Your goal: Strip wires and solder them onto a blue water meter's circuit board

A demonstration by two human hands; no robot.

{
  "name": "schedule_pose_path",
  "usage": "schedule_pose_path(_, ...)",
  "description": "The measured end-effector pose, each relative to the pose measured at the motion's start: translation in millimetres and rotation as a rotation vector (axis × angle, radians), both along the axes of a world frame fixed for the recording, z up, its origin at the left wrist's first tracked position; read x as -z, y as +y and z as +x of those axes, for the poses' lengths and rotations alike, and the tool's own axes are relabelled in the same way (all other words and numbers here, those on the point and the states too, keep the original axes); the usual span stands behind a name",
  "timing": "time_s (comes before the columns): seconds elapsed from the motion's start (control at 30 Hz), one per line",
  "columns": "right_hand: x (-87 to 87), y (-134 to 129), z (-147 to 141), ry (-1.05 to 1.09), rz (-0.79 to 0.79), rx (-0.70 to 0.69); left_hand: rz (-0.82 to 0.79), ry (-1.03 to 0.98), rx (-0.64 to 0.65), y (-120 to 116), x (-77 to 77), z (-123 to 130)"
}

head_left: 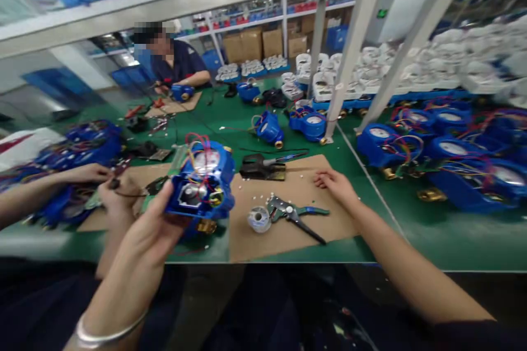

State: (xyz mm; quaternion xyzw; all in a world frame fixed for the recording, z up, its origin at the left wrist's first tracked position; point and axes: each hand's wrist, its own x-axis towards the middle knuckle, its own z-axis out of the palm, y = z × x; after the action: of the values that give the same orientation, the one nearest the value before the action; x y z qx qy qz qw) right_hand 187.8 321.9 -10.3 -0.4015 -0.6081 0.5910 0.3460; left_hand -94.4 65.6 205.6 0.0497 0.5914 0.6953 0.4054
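Note:
My left hand [154,230] grips a blue meter housing [224,175] from its left side, lifted over the near edge of the bench. Red and yellow wires rise from its open top, and a brass fitting shows underneath. My right hand [331,182] hovers over or rests on the right part of a cardboard sheet [247,247], its fingers curled together; whether something small is between them is too small to tell. Between the hands lie a wire stripper [291,213], a roll of solder [259,219] and a black holder [261,167] with a soldering iron [280,159].
A neighbour's hands [109,184] work close by on the left, near piled blue meters [94,140]. Another person [177,63] sits across the green bench [197,112]. More blue meters [448,148] crowd the right; metal posts [354,38] rise from the bench.

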Motion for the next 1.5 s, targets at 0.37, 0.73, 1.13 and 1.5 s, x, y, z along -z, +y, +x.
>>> schedule_pose_path(0.37, -47.6, -53, -7, 0.007, 0.121, 0.005, -0.143, 0.026, 0.318, -74, 57.2, 33)
schedule_pose_path(0.73, -153.0, -128, -90, -0.093, 0.279, -0.504, -0.179, 0.19, 0.324, -95, 59.3, 26)
schedule_pose_path(1.13, -175.6, -142, -134, -0.042, 0.133, -0.767, -0.233, 0.292, 0.321, -89, 49.5, 33)
schedule_pose_path(1.5, -172.9, -146, -139, -0.016, -0.012, -0.727, -0.222, 0.267, 0.336, -89, 56.3, 24)
